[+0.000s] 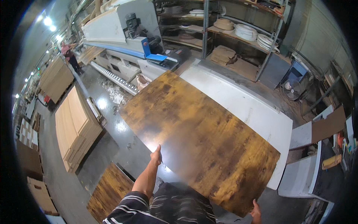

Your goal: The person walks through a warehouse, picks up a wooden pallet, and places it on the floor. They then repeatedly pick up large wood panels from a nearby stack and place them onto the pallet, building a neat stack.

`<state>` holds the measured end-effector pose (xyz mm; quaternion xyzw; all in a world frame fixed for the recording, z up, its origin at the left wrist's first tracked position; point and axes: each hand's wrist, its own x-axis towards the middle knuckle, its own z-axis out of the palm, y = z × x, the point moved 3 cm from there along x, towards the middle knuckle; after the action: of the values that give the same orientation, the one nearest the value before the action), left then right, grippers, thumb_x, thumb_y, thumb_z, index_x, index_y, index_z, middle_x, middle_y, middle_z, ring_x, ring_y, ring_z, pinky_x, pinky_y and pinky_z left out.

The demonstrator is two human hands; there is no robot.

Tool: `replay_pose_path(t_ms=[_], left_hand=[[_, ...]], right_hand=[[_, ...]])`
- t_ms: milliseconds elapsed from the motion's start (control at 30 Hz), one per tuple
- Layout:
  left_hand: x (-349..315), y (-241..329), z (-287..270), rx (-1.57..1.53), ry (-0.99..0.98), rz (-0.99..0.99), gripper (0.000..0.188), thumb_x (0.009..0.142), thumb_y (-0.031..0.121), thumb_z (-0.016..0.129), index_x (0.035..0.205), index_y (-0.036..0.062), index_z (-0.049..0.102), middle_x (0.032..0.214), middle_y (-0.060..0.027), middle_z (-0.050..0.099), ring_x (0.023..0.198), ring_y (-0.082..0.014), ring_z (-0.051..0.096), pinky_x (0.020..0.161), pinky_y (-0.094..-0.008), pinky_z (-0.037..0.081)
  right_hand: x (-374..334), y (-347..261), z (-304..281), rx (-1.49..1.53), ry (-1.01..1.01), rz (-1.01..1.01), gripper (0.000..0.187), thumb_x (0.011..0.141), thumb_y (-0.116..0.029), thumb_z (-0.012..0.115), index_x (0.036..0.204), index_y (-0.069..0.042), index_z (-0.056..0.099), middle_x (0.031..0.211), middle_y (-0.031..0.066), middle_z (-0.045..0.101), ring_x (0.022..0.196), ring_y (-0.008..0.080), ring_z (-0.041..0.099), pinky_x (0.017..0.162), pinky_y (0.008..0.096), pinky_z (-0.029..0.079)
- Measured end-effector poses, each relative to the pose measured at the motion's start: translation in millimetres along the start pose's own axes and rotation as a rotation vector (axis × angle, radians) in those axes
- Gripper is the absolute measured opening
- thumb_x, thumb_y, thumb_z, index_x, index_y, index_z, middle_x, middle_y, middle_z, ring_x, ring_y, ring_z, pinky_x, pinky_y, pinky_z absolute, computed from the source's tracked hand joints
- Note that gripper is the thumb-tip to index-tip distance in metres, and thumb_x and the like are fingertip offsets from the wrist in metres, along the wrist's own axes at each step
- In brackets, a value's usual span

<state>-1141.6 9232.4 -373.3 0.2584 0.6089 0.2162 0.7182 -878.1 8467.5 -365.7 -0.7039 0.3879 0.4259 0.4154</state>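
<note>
A large rectangular panel (201, 138) with a mottled brown wood-grain face lies flat before me, its far side overlapping a long white table (242, 100). My left hand (156, 155) grips the panel's near-left edge, thumb on top and fingers hidden beneath. At the near-right corner my right hand (256, 211) holds the edge; most of its fingers are out of sight behind the board. Light glares off the surface beside my left thumb. Low down on my left lies another panel (110, 192) with the same brown pattern.
A machine with a blue guard (154, 56) and a roller rail (113, 77) stands beyond the panel. Stacked pale boards (72, 127) sit on the left. Shelves (238, 35) hold coiled rolls. At right are a fan (292, 87) and a tool-strewn bench (332, 179). Another person (70, 56) stands far left.
</note>
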Motion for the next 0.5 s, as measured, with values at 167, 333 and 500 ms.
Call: replay_pose_path(t_ms=[167, 333, 500], left_hand=[[-70, -27, 10, -0.103, -0.429, -0.115, 0.085, 0.085, 0.034, 0.069, 0.146, -0.0017, 0.022, 0.155, -0.014, 0.02, 0.14, -0.0299, 0.022, 0.113, -0.048, 0.018], [-172, 12, 18, -0.136, -0.278, 0.018, 0.036, 0.076, 0.014, 0.077, 0.106, 0.0023, 0.06, 0.104, -0.0084, 0.061, 0.097, -0.0186, 0.056, 0.083, -0.0342, 0.042], [-238, 58, -8, -0.23, -0.327, 0.174, 0.013, 0.076, 0.001, 0.074, 0.074, 0.0081, 0.063, 0.075, 0.0003, 0.06, 0.068, -0.0107, 0.055, 0.061, -0.0282, 0.038]], right_hand=[[37, -38, -41, -0.045, 0.723, -0.273, 0.08, 0.087, -0.065, 0.049, 0.141, -0.007, 0.04, 0.141, 0.0137, 0.046, 0.117, 0.0343, 0.051, 0.091, 0.0534, 0.042], [-16, -69, -28, -0.024, 0.793, -0.439, 0.075, 0.088, -0.061, 0.05, 0.136, -0.004, 0.043, 0.135, 0.0138, 0.049, 0.114, 0.0332, 0.052, 0.09, 0.0513, 0.043], [-90, -121, 25, -0.032, 0.693, -0.595, 0.07, 0.09, -0.058, 0.05, 0.131, -0.001, 0.046, 0.13, 0.0138, 0.051, 0.11, 0.0321, 0.053, 0.09, 0.0492, 0.044]])
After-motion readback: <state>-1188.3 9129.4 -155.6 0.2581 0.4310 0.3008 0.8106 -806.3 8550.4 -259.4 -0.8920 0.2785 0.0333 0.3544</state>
